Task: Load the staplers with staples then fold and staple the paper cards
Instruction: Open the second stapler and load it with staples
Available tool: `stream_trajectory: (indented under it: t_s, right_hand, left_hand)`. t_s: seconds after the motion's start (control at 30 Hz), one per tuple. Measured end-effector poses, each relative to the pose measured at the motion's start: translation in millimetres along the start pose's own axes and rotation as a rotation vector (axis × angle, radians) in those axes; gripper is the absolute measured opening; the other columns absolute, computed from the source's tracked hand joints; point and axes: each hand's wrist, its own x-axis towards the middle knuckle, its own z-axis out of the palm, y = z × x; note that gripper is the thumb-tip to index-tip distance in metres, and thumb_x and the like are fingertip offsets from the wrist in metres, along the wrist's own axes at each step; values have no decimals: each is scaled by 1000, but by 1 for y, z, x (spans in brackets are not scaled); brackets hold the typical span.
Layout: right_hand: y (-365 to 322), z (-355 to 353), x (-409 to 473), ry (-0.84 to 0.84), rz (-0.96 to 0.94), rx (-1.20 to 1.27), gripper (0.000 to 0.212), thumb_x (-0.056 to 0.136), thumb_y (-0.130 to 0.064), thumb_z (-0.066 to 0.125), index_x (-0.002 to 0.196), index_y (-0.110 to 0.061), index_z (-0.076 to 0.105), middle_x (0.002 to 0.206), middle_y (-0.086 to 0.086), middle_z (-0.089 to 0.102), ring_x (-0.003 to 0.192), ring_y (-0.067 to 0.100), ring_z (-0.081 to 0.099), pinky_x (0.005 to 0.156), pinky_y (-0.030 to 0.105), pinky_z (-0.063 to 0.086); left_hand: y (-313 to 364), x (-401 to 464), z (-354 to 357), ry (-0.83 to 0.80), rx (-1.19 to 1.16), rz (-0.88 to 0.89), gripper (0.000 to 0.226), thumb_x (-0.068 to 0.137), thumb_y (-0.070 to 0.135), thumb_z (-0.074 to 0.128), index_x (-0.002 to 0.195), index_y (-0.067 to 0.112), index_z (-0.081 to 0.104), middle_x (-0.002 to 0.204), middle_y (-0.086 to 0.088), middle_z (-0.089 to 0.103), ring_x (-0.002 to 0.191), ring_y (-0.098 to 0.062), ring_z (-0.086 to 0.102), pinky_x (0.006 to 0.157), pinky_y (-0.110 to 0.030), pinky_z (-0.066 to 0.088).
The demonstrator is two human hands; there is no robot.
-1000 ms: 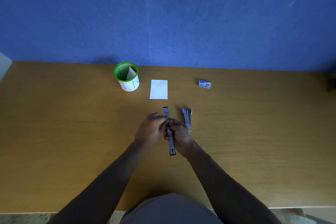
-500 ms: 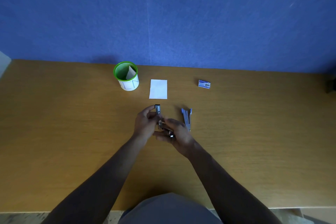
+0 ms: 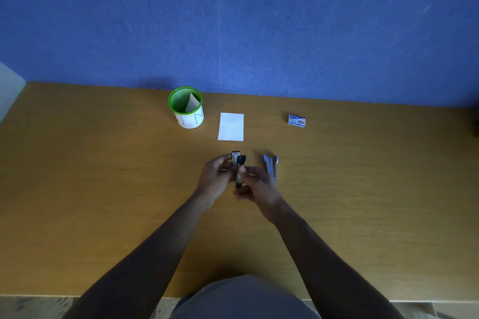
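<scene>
Both hands hold a dark metal stapler (image 3: 238, 168) above the middle of the wooden desk. My left hand (image 3: 216, 177) grips its left side near the front end. My right hand (image 3: 255, 185) pinches it from the right, thumb near the black top part. A second, blue stapler (image 3: 270, 167) lies open on the desk just right of my right hand. A white paper card (image 3: 231, 126) lies flat beyond the hands. A small blue-and-white staple box (image 3: 296, 120) sits at the far right.
A green mesh cup (image 3: 185, 107) with a white label and a folded card inside stands left of the white card. The desk (image 3: 103, 189) meets a blue wall at the back. A dark object shows at the right edge (image 3: 476, 125).
The dark stapler was spread open lengthwise a second ago; now its parts are folded together and it stands more upright between my hands, which have shifted slightly forward.
</scene>
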Motion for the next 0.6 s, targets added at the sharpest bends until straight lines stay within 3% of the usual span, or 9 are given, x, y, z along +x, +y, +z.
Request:
stream_trajectory:
  t_s: [0.1, 0.17, 0.27, 0.4, 0.53, 0.6]
  right_hand:
    - [1, -1, 2, 78, -71, -225, 36, 93, -43, 64, 113, -13, 61, 82, 6, 67, 57, 14, 59, 49, 27, 45]
    - [2, -3, 3, 83, -106, -272, 38, 93, -47, 63, 116, -17, 61, 78, -1, 65, 59, 11, 57, 50, 26, 44]
    - [1, -3, 5, 50, -150, -310, 36, 94, -46, 60, 121, -22, 61, 83, -6, 65, 68, 4, 59, 57, 23, 47]
    - [2, -1, 7, 9, -203, -246, 30, 98, -35, 58, 116, -11, 62, 94, 0, 70, 86, 6, 66, 71, 25, 52]
    - [2, 2, 8, -30, -210, -94, 31, 100, -24, 57, 115, 3, 57, 104, 18, 71, 98, 25, 72, 86, 40, 58]
    - [1, 4, 8, -35, -213, -61, 29, 100, -21, 57, 113, 5, 56, 99, 16, 72, 94, 25, 72, 85, 41, 58]
  left_hand:
    - [3, -3, 1, -26, -87, -5, 20, 93, 9, 59, 100, 23, 70, 84, 3, 72, 83, -20, 70, 82, -44, 57]
    - [11, -9, 2, -56, -176, -47, 18, 98, 26, 53, 100, 20, 70, 86, 2, 72, 84, -18, 70, 75, -37, 57]
    - [19, -14, 2, -104, -207, -54, 34, 91, 47, 52, 101, 19, 68, 91, 3, 71, 87, -10, 68, 70, -25, 55]
    - [20, -16, 3, -76, -165, 66, 11, 91, 27, 63, 91, 17, 68, 83, 0, 67, 81, -11, 65, 71, -26, 53]
    - [22, -15, 7, 1, -207, 81, 16, 90, 15, 64, 102, 4, 67, 81, -7, 67, 73, -13, 66, 58, -24, 51]
    - [24, -16, 8, 23, -209, 105, 14, 90, 10, 64, 101, 1, 66, 78, -10, 66, 68, -11, 65, 57, -22, 51]
